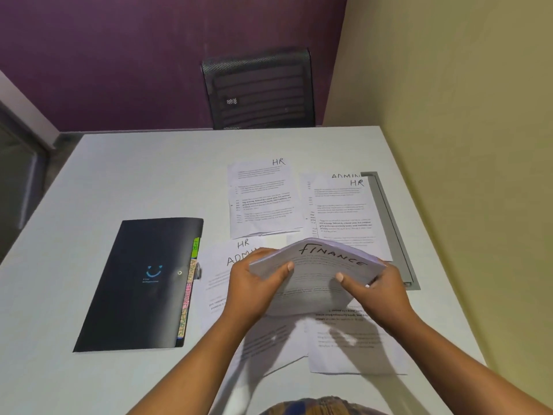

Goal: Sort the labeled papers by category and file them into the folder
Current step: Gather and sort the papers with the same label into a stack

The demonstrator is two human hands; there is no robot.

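Observation:
Both my hands hold a bowed stack of papers (317, 271) lifted above the table, its top sheet marked FINANCE. My left hand (254, 283) grips its left edge with the thumb on top, and my right hand (374, 292) grips the right edge the same way. A black folder (140, 283) with coloured index tabs lies closed to the left. Loose sheets lie around: an HR sheet (263, 199) at the back, an ADMIN and HR pair (344, 211) to its right, HR and ADMIN sheets (227, 265) beneath my left hand, and more pages (353, 342) near me.
The white table (143, 175) has a grey cable slot (389, 223) along its right side. A black mesh chair (257, 88) stands behind the far edge against a purple wall. A beige wall closes in on the right.

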